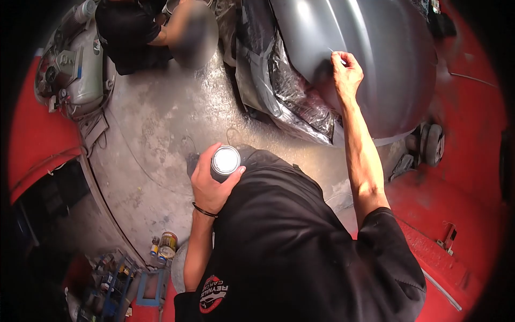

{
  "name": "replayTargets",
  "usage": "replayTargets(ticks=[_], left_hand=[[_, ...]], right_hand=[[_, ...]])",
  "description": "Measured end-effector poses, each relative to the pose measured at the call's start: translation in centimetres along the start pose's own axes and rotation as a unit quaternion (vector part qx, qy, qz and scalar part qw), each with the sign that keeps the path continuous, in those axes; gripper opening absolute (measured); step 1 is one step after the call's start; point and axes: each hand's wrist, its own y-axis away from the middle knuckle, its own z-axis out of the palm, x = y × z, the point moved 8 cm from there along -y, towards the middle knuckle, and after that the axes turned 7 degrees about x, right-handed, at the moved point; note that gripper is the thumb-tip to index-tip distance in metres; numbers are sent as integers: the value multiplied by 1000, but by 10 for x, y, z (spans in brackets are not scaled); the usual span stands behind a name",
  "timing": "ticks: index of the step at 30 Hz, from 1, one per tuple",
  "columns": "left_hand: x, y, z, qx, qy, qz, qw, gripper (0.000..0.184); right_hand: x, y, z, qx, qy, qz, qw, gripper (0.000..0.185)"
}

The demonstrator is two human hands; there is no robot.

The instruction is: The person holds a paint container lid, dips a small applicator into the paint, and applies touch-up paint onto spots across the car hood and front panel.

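My left hand [210, 185] is closed around a small round can [225, 160] held in front of my body. The can's top shows bright white inside a metal rim; whether that is a lid or its contents I cannot tell. My right arm reaches forward over a grey car body panel [311, 32]. There my right hand [347, 75] pinches a thin pale stick, whose tip points up and left over the panel. Contact between tip and panel cannot be made out. Crumpled plastic sheeting [295, 91] covers the car beside the panel.
Another person in a dark shirt [129, 35] crouches at the upper left. A grey air compressor [80, 75] stands along the left side. Paint cans [168, 244] and a blue rack [115, 282] are at the lower left. A wheel [432, 144] lies at the right.
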Motion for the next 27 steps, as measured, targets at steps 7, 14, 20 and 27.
replayTargets(ticks=[7,14,20,27], left_hand=[[0,-4,-2,7,-5,0,1000,69],[2,-11,-4,18,-8,11,1000,71],[5,-15,-5,19,-9,1,1000,72],[3,-14,-8,9,-24,15,1000,71]], right_hand=[[-1,-3,5,7,10,-19,1000,21],[-3,-4,9,8,30,-35,999,21],[-1,-5,10,10,47,-28,998,22],[2,-5,13,17,59,-38,997,23]])
